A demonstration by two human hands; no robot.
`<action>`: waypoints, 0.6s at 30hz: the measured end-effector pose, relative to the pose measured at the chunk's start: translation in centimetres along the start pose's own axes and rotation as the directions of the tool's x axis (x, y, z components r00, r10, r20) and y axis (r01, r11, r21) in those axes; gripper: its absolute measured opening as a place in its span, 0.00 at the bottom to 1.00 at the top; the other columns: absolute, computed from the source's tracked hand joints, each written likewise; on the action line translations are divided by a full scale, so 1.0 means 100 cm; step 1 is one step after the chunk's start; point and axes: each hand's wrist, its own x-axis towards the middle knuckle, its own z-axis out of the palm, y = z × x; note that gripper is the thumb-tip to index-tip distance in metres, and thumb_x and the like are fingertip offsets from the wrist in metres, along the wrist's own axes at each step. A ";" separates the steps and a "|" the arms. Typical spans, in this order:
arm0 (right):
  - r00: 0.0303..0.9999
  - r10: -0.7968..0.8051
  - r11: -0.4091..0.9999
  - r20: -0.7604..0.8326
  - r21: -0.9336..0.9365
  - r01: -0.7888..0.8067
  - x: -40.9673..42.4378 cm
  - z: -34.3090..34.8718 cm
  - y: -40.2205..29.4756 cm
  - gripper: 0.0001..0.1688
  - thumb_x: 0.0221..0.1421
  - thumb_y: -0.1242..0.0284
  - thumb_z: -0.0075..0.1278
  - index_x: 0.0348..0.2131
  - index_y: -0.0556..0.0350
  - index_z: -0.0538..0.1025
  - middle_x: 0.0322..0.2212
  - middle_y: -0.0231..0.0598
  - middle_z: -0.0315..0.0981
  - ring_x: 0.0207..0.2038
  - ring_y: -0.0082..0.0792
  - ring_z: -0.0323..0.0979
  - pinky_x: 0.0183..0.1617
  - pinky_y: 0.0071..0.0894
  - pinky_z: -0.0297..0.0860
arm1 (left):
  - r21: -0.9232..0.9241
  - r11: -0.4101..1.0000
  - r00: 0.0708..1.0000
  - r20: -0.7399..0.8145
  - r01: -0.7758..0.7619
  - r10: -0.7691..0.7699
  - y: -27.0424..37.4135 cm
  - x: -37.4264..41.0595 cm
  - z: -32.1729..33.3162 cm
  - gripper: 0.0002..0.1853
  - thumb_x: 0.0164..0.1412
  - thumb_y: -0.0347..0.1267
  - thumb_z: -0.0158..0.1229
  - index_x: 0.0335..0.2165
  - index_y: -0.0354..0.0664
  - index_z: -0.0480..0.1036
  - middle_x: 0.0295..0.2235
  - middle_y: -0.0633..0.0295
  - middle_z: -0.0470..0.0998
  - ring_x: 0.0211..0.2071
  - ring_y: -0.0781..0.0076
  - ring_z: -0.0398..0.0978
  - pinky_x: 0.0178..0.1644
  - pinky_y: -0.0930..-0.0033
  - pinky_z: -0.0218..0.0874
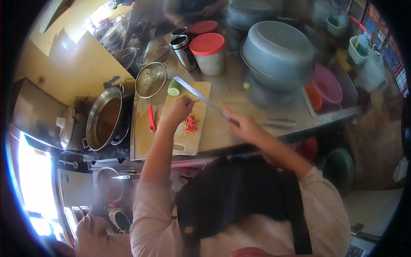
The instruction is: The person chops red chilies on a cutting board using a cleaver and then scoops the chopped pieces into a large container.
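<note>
My right hand (242, 125) grips the handle of a kitchen knife (199, 95), whose long blade points up and left over a pale cutting board (189, 143). Over the board's left part, my left hand (181, 108) has its fingers curled together; whether something small is between them cannot be told. A heap of chopped red pieces, apparently chili (191, 124), lies on the board just below and right of that hand. A cut cucumber (174, 88) rests at the board's far left corner, beside the blade's tip.
A wire strainer (151, 80) and a red-handled tool (151, 119) lie left of the board. Further left, a wide pan of brown liquid (107, 120) sits on the stove. A red-lidded container (208, 54), steel tumbler (183, 53) and large metal pot (279, 54) stand behind. Another person's sleeve (93, 231) shows lower left.
</note>
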 end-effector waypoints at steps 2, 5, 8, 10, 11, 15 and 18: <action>1.000 0.016 1.000 0.000 0.001 -0.016 0.001 -0.003 -0.008 0.29 0.50 0.74 0.45 0.53 0.47 0.62 0.31 0.52 0.70 0.30 0.38 0.70 0.38 0.29 0.65 | -0.172 0.981 0.993 -0.082 -0.093 0.080 0.012 0.001 -0.001 0.11 0.49 0.33 0.52 0.28 0.34 0.70 0.24 0.51 0.74 0.28 0.56 0.73 0.33 0.60 0.63; 0.998 -0.034 0.999 -0.059 -0.001 0.034 -0.003 -0.003 -0.006 0.30 0.51 0.77 0.46 0.54 0.47 0.61 0.27 0.45 0.70 0.27 0.27 0.66 0.37 0.26 0.64 | -0.066 0.991 0.984 -0.146 -0.117 0.106 0.014 -0.005 -0.002 0.10 0.49 0.33 0.53 0.25 0.34 0.71 0.22 0.51 0.73 0.26 0.59 0.73 0.31 0.62 0.62; 0.994 -0.056 0.998 -0.090 -0.028 0.054 -0.007 -0.004 0.011 0.29 0.51 0.76 0.46 0.53 0.49 0.62 0.31 0.49 0.70 0.31 0.33 0.68 0.39 0.28 0.64 | 0.241 0.971 0.998 -0.058 0.002 0.012 0.010 -0.026 -0.009 0.09 0.47 0.34 0.53 0.26 0.39 0.73 0.24 0.51 0.74 0.29 0.53 0.73 0.34 0.57 0.64; 0.997 0.082 0.997 0.010 -0.004 -0.082 -0.009 -0.004 0.005 0.26 0.50 0.75 0.46 0.51 0.52 0.64 0.38 0.56 0.69 0.39 0.45 0.71 0.43 0.31 0.65 | 0.384 0.921 0.998 -0.011 0.060 -0.060 -0.007 -0.041 -0.004 0.08 0.47 0.34 0.53 0.26 0.41 0.73 0.24 0.51 0.74 0.30 0.53 0.73 0.35 0.56 0.64; 0.999 0.051 0.999 0.010 -0.011 -0.051 -0.009 0.000 0.009 0.26 0.50 0.75 0.46 0.50 0.53 0.64 0.38 0.56 0.69 0.39 0.45 0.71 0.43 0.31 0.65 | 0.414 0.906 0.996 -0.007 0.087 -0.093 -0.012 -0.043 0.000 0.09 0.47 0.34 0.52 0.26 0.41 0.73 0.25 0.50 0.74 0.30 0.53 0.73 0.35 0.56 0.64; 0.997 -0.076 0.997 0.003 -0.034 0.076 -0.005 0.011 0.014 0.24 0.50 0.75 0.45 0.49 0.56 0.65 0.40 0.54 0.69 0.40 0.43 0.71 0.44 0.32 0.65 | 0.452 0.879 0.987 -0.031 0.155 -0.158 -0.008 -0.050 0.010 0.10 0.48 0.34 0.51 0.26 0.39 0.73 0.29 0.49 0.73 0.32 0.51 0.73 0.37 0.55 0.64; 0.987 -0.158 0.987 -0.029 0.018 0.158 0.006 0.021 0.017 0.24 0.49 0.75 0.46 0.48 0.59 0.65 0.39 0.53 0.69 0.40 0.44 0.71 0.44 0.33 0.65 | 0.395 0.901 0.983 -0.046 0.181 -0.178 -0.021 -0.046 0.019 0.10 0.47 0.34 0.51 0.26 0.37 0.73 0.31 0.48 0.73 0.33 0.50 0.73 0.38 0.54 0.64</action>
